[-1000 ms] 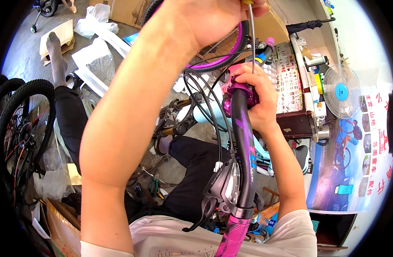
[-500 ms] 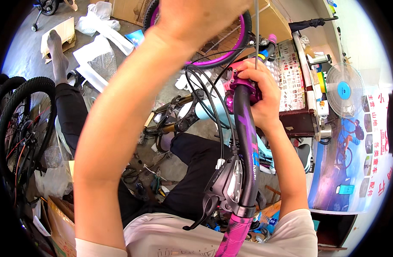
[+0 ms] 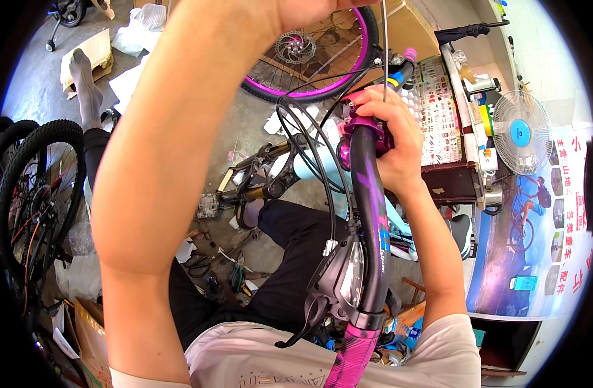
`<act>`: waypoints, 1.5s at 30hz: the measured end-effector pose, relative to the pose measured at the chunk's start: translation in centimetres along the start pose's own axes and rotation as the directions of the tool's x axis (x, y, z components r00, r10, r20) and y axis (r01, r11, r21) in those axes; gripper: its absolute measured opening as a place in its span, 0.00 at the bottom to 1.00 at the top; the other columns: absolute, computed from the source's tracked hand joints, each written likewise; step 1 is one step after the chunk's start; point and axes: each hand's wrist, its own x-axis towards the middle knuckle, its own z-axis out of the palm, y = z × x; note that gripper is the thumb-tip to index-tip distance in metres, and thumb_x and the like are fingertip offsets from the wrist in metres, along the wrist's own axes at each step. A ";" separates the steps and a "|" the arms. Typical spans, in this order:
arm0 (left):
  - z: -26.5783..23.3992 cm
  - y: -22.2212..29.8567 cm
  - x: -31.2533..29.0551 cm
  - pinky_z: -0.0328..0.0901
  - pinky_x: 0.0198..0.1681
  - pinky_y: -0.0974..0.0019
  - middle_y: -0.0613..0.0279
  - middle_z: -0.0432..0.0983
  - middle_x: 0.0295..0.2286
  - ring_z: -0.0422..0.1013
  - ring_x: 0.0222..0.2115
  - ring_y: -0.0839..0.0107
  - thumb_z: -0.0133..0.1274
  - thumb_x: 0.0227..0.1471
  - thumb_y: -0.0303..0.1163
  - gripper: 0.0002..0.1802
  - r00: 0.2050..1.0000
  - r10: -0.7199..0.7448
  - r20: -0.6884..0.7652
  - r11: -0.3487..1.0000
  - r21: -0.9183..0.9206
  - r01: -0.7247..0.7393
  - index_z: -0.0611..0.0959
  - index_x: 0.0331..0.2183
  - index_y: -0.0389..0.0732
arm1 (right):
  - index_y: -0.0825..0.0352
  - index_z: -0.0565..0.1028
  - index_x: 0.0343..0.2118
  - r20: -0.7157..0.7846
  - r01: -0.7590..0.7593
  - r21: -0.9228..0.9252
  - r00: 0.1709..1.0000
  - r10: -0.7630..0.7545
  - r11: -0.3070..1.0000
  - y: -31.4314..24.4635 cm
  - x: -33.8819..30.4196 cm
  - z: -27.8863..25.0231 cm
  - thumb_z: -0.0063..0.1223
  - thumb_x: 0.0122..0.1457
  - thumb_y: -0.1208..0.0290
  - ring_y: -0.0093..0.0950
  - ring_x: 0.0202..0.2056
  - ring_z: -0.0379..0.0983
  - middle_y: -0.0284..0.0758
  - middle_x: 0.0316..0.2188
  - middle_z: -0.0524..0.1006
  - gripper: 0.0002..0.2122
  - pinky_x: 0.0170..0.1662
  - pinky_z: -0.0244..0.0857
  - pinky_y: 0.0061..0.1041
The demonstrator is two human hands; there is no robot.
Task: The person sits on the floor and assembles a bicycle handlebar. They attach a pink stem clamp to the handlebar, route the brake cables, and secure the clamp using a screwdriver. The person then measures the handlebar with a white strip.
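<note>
Left hand (image 3: 306, 10): cropped above; finger state cannot be told. Metal tool shaft (image 3: 385, 55): points down at the right hand (image 3: 402, 139), whose fingers curl round the purple stem clamp (image 3: 365, 123), mid-handlebar (image 3: 368, 187). Risk: off-centre pressure could slip the tip into them.

The left arm (image 3: 173, 149) is bent at the elbow and stretched upward; its hand (image 3: 309, 11) is mostly cut off, so the grip cannot be told. The right arm (image 3: 433, 239) is held lower, its wrist tilted inward, its fingers (image 3: 388, 111) curled.
</note>
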 end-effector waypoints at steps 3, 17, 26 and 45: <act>3.2 1.8 -0.8 0.66 0.17 0.76 0.63 0.77 0.26 0.64 0.15 0.83 0.51 0.66 0.46 0.17 0.985 -0.135 -0.107 0.974 0.171 0.152 0.73 0.34 0.42 | 0.65 0.74 0.38 0.001 -0.012 0.011 1.000 0.012 1.000 0.5 -0.4 0.0 0.64 0.40 0.80 0.42 0.44 0.78 0.38 0.38 0.80 0.18 0.55 0.68 0.41; 0.6 -1.0 0.1 0.67 0.29 0.77 0.67 0.77 0.33 0.71 0.27 0.81 0.55 0.64 0.28 0.11 0.953 0.268 0.142 0.703 0.647 -0.295 0.80 0.47 0.35 | 0.65 0.74 0.38 0.012 -0.025 0.008 1.000 0.025 1.000 0.1 -0.3 -0.2 0.64 0.40 0.80 0.43 0.44 0.78 0.39 0.38 0.80 0.18 0.57 0.67 0.41; 0.3 -3.7 0.8 0.69 0.38 0.52 0.41 0.80 0.30 0.77 0.34 0.44 0.55 0.60 0.28 0.10 0.538 0.746 0.393 -0.041 0.833 -0.552 0.78 0.41 0.33 | 0.66 0.75 0.37 0.024 -0.035 -0.013 0.999 0.035 0.999 0.1 -0.4 -0.2 0.64 0.39 0.79 0.43 0.45 0.77 0.39 0.39 0.80 0.18 0.57 0.67 0.41; -2.2 -3.8 -1.4 0.66 0.33 0.55 0.40 0.76 0.26 0.74 0.27 0.46 0.56 0.60 0.27 0.08 0.553 0.830 0.074 0.077 0.966 -0.246 0.76 0.36 0.32 | 0.67 0.75 0.37 0.017 -0.016 -0.030 1.000 0.016 0.999 0.2 -0.3 -0.2 0.63 0.38 0.80 0.44 0.46 0.77 0.39 0.39 0.80 0.18 0.54 0.69 0.39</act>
